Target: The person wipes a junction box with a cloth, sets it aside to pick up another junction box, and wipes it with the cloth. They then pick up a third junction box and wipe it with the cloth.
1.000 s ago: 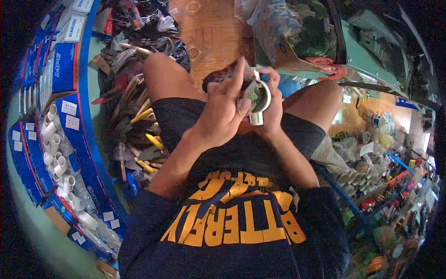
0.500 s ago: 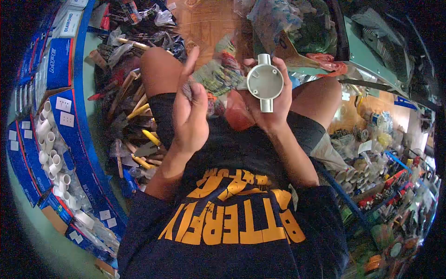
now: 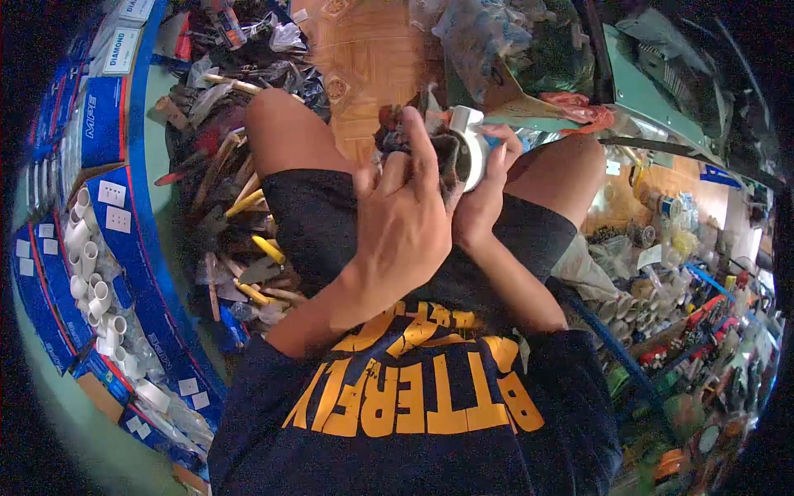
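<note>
A white round conduit junction box point(image 3: 473, 159) with a short spout sits in my right hand point(image 3: 484, 198), its fingers and thumb closed around the far side. It is turned edge-on, so its open face is mostly out of sight. A dark, multicoloured cloth point(image 3: 444, 157) lies against its near side. My left hand point(image 3: 403, 211) holds the cloth against the box, back of the hand facing up and index finger stretched forward. Its fingertips are partly hidden by the cloth and blurred by motion.
On the left, shelves carry blue boxes point(image 3: 106, 124) and white pipe fittings point(image 3: 99, 298). Yellow-handled tools point(image 3: 269, 250) lie beside my left knee. A plastic-covered carton point(image 3: 521, 91) stands ahead on the right. Crowded goods point(image 3: 662, 306) fill the right side.
My left hand has moved right and turned over, bringing the cloth to the junction box. The box has tilted from face-up to edge-on in my right hand.
</note>
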A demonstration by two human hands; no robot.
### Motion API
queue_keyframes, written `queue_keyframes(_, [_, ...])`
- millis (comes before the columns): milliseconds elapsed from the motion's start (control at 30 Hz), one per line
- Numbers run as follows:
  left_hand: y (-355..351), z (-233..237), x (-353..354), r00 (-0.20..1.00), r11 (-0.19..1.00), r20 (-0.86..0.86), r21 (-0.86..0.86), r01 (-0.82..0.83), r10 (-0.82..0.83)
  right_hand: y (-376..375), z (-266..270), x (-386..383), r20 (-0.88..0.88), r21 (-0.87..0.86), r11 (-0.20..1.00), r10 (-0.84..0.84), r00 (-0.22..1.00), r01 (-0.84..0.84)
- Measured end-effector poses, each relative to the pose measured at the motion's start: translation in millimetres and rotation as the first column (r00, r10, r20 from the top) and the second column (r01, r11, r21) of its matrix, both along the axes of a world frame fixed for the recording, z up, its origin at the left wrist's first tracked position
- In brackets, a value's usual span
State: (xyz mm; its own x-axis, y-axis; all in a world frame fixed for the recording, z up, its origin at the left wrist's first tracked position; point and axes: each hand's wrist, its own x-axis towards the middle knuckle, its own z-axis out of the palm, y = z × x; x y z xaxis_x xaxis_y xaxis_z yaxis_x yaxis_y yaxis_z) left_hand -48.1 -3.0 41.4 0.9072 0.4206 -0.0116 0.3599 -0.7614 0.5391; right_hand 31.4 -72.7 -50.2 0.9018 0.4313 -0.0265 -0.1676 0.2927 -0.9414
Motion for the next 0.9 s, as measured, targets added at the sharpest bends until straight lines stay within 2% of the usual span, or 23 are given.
queue_keyframes(67, [-6, -4, 1, 0.996, 0.996, 0.044, 0.049, -0.074, 0.071, 2, 5, -1, 0.076, -0.095, 0.993, -0.059, 0.995, 0.066])
queue_keyframes(100, [-6, -6, 1, 0.996, 0.996, 0.044, 0.049, -0.074, 0.072, 1, 10, -2, 0.076, -0.095, 0.993, -0.059, 0.995, 0.066])
queue_keyframes(167, [-5, -13, 3, 0.977, 0.996, 0.208, 0.065, -0.058, 0.044, 0, 19, -4, 0.126, -0.079, 0.997, -0.016, 0.992, 0.026])
queue_keyframes(200, [-3, -16, 3, 0.977, 0.996, 0.208, 0.066, -0.062, 0.047, 1, 18, -4, 0.125, -0.079, 0.997, -0.013, 0.992, 0.023])
queue_keyframes(267, [2, -20, 1, 0.956, 0.993, 0.286, -0.113, -0.035, 0.067, 2, 17, -5, -0.018, 0.063, 0.998, -0.001, 1.000, 0.002])
queue_keyframes(300, [2, -21, 0, 0.946, 0.986, 0.316, -0.164, -0.023, 0.074, 2, 19, -5, 0.015, 0.064, 0.998, 0.002, 1.000, -0.003])
queue_keyframes(433, [-2, -19, 8, 0.944, 0.993, 0.321, -0.109, -0.041, 0.074, 2, 15, -1, -0.032, 0.108, 0.994, 0.037, 0.999, -0.034])
queue_keyframes(500, [-8, -7, 10, 0.987, 0.990, 0.084, 0.037, -0.139, 0.135, -2, -5, 1, 0.010, 0.010, 1.000, 0.003, 1.000, -0.003])
queue_keyframes(533, [-8, -6, 8, 0.986, 0.989, 0.087, 0.039, -0.145, 0.141, -2, -10, -1, 0.012, 0.012, 1.000, 0.009, 1.000, -0.009])
queue_keyframes(600, [-8, -7, 7, 0.985, 0.983, 0.067, -0.108, -0.151, 0.158, 2, -11, -2, -0.021, 0.162, 0.986, -0.034, 0.999, 0.037])
queue_keyframes(633, [-9, -15, 4, 0.973, 0.969, 0.165, -0.213, -0.127, 0.164, 2, -9, 0, -0.053, 0.134, 0.987, -0.081, 0.995, 0.087])
queue_keyframes(667, [-11, -23, 3, 0.973, 0.969, 0.166, -0.214, -0.124, 0.161, 2, -9, 0, -0.052, 0.134, 0.987, -0.084, 0.995, 0.090])
queue_keyframes(733, [-14, -36, 1, 0.917, 0.837, 0.286, -0.540, -0.085, 0.278, 2, -11, 0, 0.096, 0.124, 0.987, -0.111, 0.989, 0.099])
queue_keyframes(767, [-15, -33, -1, 0.925, 0.764, 0.214, -0.636, -0.112, 0.314, 6, -9, -1, 0.124, 0.132, 0.979, -0.173, 0.977, 0.156])
queue_keyframes(800, [-14, -33, -2, 0.925, 0.762, 0.212, -0.637, -0.114, 0.315, 6, -8, -1, 0.123, 0.130, 0.979, -0.171, 0.978, 0.155])
queue_keyframes(867, [-10, -36, -2, 0.875, 0.406, 0.253, -0.911, 0.072, 0.413, 8, -4, 1, 0.226, 0.156, 0.973, -0.204, 0.952, 0.171])
queue_keyframes(900, [-8, -35, -3, 0.860, 0.494, 0.366, -0.855, 0.159, 0.356, 8, 0, 0, 0.237, 0.145, 0.970, -0.224, 0.945, 0.194])
